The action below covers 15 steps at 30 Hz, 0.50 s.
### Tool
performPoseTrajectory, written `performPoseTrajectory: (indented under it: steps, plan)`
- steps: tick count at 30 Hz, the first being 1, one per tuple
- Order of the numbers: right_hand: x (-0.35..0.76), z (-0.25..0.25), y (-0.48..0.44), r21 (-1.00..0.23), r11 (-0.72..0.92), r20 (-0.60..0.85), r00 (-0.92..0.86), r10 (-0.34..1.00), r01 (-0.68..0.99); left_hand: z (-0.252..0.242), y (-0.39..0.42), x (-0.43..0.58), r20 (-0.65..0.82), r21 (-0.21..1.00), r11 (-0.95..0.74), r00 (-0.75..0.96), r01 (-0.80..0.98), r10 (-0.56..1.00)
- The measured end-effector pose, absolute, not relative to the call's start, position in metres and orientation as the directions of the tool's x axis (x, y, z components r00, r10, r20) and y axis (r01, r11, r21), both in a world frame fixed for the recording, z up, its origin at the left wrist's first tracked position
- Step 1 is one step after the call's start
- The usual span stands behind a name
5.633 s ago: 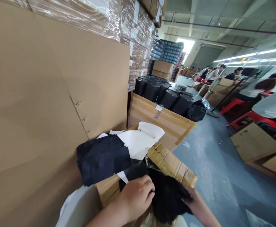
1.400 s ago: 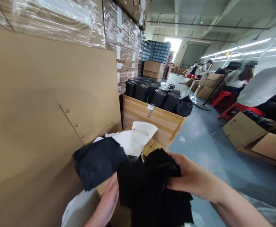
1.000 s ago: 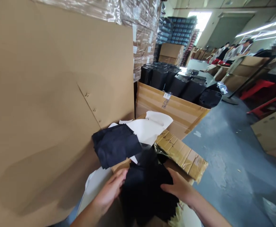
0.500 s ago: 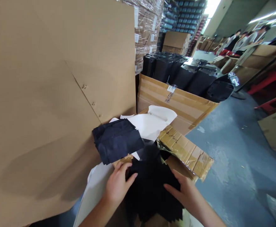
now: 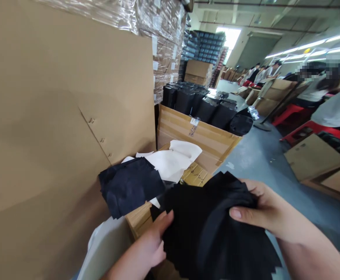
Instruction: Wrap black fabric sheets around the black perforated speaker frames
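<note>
Head view: we hold a limp black fabric bundle point(image 5: 211, 229) out over a cardboard carton point(image 5: 196, 174), our right hand point(image 5: 263, 208) gripping its upper edge with the thumb on top, our left hand point(image 5: 146, 243) curled against its lower edge, the hands well apart, beside a flatter black stack point(image 5: 130, 186) on a white sheet point(image 5: 172, 161).

A large cardboard sheet point(image 5: 47, 128) stands along the left, with shrink-wrapped cartons point(image 5: 164, 42) stacked behind it. Farther on, an open carton point(image 5: 193, 144) holds black containers point(image 5: 199, 107), and blue crates point(image 5: 205, 48) are stacked beyond. To the far right, co-workers point(image 5: 312, 91) sit on red stools point(image 5: 288, 114) beside the concrete floor point(image 5: 254, 155).
</note>
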State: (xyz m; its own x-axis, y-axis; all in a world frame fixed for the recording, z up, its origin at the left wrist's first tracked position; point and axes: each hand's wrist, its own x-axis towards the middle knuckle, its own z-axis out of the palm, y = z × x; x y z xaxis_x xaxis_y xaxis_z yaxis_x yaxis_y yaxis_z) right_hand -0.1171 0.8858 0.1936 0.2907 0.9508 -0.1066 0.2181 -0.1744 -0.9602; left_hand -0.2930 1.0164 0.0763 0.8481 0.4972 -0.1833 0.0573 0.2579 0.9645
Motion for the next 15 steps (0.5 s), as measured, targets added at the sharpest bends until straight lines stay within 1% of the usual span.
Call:
performPoseTrajectory:
  steps: [3,4,5,6,7,8,9,10,11,13,15]
  plan:
    - [-0.085,0.181,0.875,-0.951,-0.216,-0.128,0.351,0.928,0.222,0.076,1.02,-0.259,-0.153,0.914,0.406,0.925,-0.002,0.348]
    - [-0.073,0.168,0.87,-0.947,-0.237,-0.143,0.376,0.915,0.215,0.074,1.024,-0.245,-0.139,0.924,0.381,0.933,0.002,0.331]
    - [-0.061,0.151,0.864,-0.94,-0.266,-0.162,0.409,0.898,0.212,0.072,1.028,-0.231,-0.126,0.958,0.285,0.934,0.027,0.335]
    - [-0.051,0.131,0.857,-0.933,-0.298,-0.178,0.459,0.87,0.203,0.069,1.031,-0.215,-0.109,0.992,0.105,0.93,0.077,0.351]
    - [-0.042,0.109,0.851,-0.919,-0.337,-0.194,0.505,0.841,0.207,0.065,1.033,-0.199,-0.089,0.982,-0.123,0.924,0.144,0.372]
    - [-0.034,0.088,0.845,-0.885,-0.396,-0.197,0.574,0.795,0.244,0.06,1.034,-0.184,-0.063,0.923,-0.329,0.922,0.199,0.381]
    - [-0.029,0.068,0.84,-0.826,-0.475,-0.174,0.666,0.726,0.302,0.056,1.034,-0.17,-0.039,0.842,-0.485,0.923,0.237,0.383]
    - [-0.025,0.051,0.836,-0.797,-0.517,-0.152,0.725,0.672,0.312,0.052,1.032,-0.158,-0.026,0.771,-0.582,0.926,0.259,0.377]
    - [-0.022,0.036,0.832,-0.771,-0.554,-0.132,0.774,0.62,0.313,0.048,1.03,-0.149,-0.022,0.724,-0.634,0.928,0.271,0.371]
    - [-0.021,0.017,0.827,-0.731,-0.607,-0.078,0.844,0.53,0.313,0.043,1.027,-0.136,-0.025,0.68,-0.67,0.923,0.297,0.383]
    - [-0.023,0.009,0.823,-0.677,-0.638,0.03,0.88,0.474,0.367,0.041,1.025,-0.132,-0.012,0.63,-0.705,0.912,0.325,0.41]
